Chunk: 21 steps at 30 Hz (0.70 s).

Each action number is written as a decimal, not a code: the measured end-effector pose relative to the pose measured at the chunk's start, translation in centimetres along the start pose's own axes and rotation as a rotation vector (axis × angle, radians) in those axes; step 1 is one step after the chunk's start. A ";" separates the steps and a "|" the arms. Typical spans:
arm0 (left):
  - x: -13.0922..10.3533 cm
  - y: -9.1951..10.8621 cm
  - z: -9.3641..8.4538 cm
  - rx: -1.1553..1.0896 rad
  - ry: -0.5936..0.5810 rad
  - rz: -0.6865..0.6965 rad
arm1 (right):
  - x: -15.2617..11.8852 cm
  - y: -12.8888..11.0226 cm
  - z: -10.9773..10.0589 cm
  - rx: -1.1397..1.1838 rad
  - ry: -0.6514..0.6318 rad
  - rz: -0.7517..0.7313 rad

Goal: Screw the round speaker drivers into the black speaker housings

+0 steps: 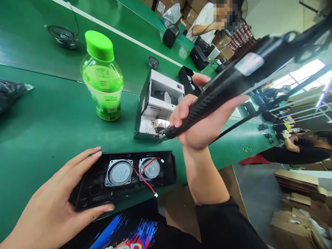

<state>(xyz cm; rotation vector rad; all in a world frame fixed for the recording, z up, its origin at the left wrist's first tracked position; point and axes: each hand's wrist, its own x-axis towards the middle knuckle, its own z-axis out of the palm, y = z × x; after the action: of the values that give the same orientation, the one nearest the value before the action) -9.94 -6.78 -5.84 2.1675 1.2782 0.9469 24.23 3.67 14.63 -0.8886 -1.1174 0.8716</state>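
My left hand (59, 193) grips the left end of a black speaker housing (100, 199), fingers along its far edge and thumb at the near edge. The housing lies open side up on the table. Inside sit two round speaker drivers, a left one (120, 172) and a right one (150, 169), each with a red wire ending in a white plug. My right hand (199, 121) is wrapped round a black electric screwdriver (220, 86), held slanting. Its tip points down and left at the front of a grey screw feeder (163, 100); whether they touch I cannot tell.
A green-capped bottle (103, 79) stands left of the feeder. Loose speakers (62, 36) lie farther back on the green table (64, 114). At the left edge is a dark plastic bag (12, 93). Co-workers sit across and to the right; cardboard boxes (293, 221) stand lower right.
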 end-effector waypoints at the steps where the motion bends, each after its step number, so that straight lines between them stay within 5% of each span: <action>1: 0.0 0.0 0.0 -0.008 -0.003 0.004 | -0.5 -0.2 -0.3 0.016 -0.003 0.001; 7: 1.2 0.4 -0.5 0.036 -0.049 0.116 | -6.7 -4.9 -0.7 0.029 -0.158 -0.078; 10: 1.7 1.0 -0.7 0.035 -0.061 0.129 | -9.7 -6.6 -0.3 -0.110 -0.319 0.065; 13: 1.9 1.5 -0.8 0.019 -0.055 0.143 | -11.4 -6.3 0.2 -0.204 -0.481 0.180; 21: 2.1 2.0 -1.0 -0.024 -0.060 0.151 | -12.1 -3.2 0.6 -0.159 -0.408 0.084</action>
<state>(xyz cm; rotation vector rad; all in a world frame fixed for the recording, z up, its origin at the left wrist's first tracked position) -8.87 -5.82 -3.12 2.2818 1.0824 0.9431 21.49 -8.54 13.32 -0.9158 -1.5273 1.0758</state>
